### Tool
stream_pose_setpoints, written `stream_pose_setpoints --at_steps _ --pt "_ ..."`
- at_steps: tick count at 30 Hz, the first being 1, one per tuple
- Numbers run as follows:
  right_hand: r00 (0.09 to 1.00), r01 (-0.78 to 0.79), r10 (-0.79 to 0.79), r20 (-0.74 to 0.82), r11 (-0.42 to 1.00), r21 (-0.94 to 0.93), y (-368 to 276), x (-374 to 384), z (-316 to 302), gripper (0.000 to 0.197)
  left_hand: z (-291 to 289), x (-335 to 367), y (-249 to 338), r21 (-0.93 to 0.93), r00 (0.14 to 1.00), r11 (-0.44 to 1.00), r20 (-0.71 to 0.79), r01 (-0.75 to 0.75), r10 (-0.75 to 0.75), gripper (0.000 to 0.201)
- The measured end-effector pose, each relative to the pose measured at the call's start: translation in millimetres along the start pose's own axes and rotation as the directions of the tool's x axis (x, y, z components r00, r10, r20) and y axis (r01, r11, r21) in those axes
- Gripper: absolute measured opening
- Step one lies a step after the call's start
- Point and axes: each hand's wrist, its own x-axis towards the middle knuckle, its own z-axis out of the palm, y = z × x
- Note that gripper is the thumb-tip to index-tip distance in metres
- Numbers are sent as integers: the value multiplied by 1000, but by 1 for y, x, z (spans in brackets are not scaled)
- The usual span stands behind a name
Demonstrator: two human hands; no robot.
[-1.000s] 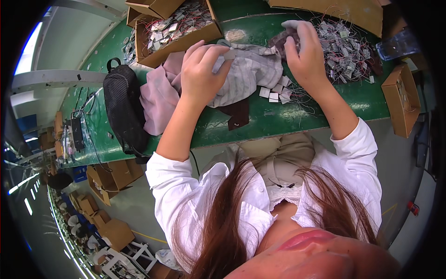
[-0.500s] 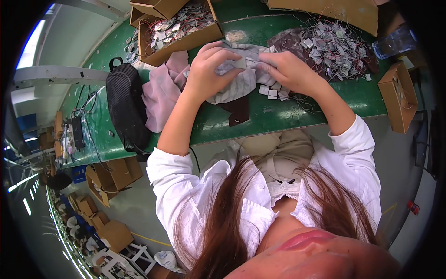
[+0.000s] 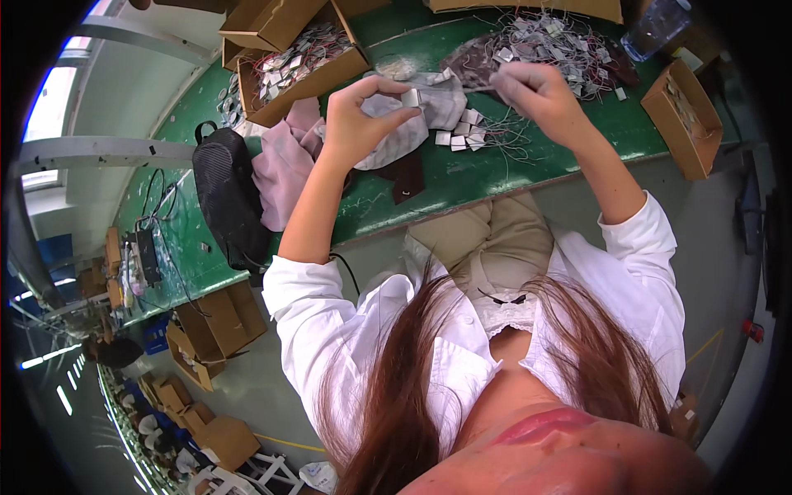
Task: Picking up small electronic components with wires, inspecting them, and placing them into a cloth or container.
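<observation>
Between the thumb and index finger of my left hand (image 3: 355, 120) is a small white square tile (image 3: 411, 98), held upright above a crumpled grey-white cloth (image 3: 441, 101). My right hand (image 3: 544, 101) is raised to the right of the cloth with its fingers pinched together. Whatever lies in that pinch is too small to make out. Below and between the hands, several white square tiles (image 3: 464, 132) with thin dark wires rest on the green table (image 3: 371, 210). Beyond my right hand spreads a large pile of wired tiles (image 3: 561, 45).
An open cardboard box (image 3: 305, 95) of wired tiles stands far left. Nearer are a pink cloth (image 3: 285, 169), a black bag (image 3: 227, 198) and a dark brown cloth piece (image 3: 403, 177). At right are a small carton (image 3: 685, 124) and a clear bluish plastic container (image 3: 657, 29).
My right hand has drawn away from the cloth toward the right, its fingers now pinched. My left hand still holds the tile. The whole view has shifted slightly.
</observation>
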Motion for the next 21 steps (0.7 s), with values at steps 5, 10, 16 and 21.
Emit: stream_pose_setpoints --at_steps 5,10,16,21 --pt "985 -131 141 -100 986 103 9 -37 -8 25 17 -6 18 -94 989 992 133 82 -69 25" --pt "980 -156 113 -161 946 -283 44 -55 -8 22 41 -16 14 162 976 987 212 16 -50 24" --pt "985 -138 33 -170 742 -656 51 -66 0 32 47 -16 3 260 960 957 276 -131 57 23" --pt "952 -306 231 -202 680 -666 34 -69 -6 38 44 -24 9 364 948 907 301 -212 101 39"
